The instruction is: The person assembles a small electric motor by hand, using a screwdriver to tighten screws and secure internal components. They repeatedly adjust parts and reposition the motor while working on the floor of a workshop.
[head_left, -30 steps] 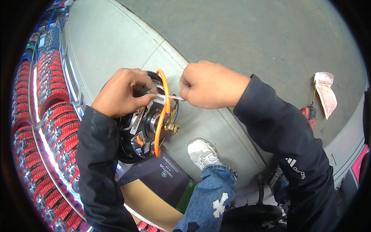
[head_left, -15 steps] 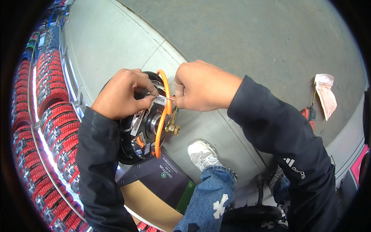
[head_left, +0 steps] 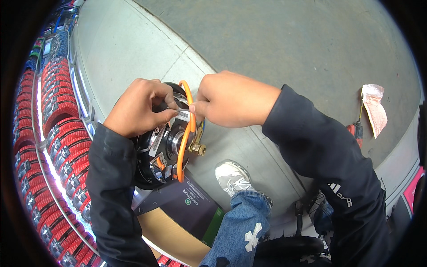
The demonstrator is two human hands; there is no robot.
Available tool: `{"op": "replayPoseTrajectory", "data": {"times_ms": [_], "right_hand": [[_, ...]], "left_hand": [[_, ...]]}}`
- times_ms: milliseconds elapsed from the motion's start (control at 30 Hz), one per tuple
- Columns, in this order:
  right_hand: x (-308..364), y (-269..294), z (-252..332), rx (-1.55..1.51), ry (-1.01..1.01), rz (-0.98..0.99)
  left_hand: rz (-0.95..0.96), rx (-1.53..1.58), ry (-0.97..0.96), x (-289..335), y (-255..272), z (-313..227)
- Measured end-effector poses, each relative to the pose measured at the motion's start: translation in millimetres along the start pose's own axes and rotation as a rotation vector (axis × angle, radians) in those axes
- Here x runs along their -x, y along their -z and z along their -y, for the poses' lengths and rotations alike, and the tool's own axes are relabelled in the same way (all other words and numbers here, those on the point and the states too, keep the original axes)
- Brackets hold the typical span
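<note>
Pinching small white label between left hand and right hand fingers, dark box below motor

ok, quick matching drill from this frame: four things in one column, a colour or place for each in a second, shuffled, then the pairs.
Things:
1. cable
2. shoe
3. crumpled wrapper
4. nut

Colour or place:
A. on the floor, far right
B. orange, looped across the front of the round motor
C. brass, at the motor's centre shaft
D. white, below the right hand

Pairs: 1-B, 2-D, 3-A, 4-C
</note>
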State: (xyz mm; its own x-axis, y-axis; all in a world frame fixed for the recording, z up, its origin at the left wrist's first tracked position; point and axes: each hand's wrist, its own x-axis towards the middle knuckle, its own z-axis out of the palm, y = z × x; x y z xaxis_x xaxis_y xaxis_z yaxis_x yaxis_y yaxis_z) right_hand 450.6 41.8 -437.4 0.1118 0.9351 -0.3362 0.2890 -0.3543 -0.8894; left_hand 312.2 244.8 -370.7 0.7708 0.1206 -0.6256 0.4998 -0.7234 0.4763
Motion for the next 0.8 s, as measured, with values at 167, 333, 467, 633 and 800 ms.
{"op": "replayPoseTrajectory", "data": {"times_ms": [167, 333, 467, 633, 800], "right_hand": [[2.0, -1.6, 12.6, 0.047, -0.067, -0.006], [0.2, -9.0, 8.7, 0.029, -0.088, -0.073], [0.3, -12.9, 2.1, 0.033, -0.046, -0.077], [-6.5, -11.2, 2.4, 0.037, -0.091, -0.003], [-5.5, -10.2, 4.3, 0.002, -0.058, 0.006]], "left_hand": [[0.031, -0.074, -0.007, -4.2, 4.1, -6.2], [0.015, -0.141, -0.151, -5.2, 2.4, -3.3], [0.012, -0.064, -0.107, -4.3, 0.3, -0.3], [0.040, -0.134, -0.023, -5.2, 4.2, -14.2], [-0.004, -0.088, -0.106, -2.7, 0.2, -8.1]]}}
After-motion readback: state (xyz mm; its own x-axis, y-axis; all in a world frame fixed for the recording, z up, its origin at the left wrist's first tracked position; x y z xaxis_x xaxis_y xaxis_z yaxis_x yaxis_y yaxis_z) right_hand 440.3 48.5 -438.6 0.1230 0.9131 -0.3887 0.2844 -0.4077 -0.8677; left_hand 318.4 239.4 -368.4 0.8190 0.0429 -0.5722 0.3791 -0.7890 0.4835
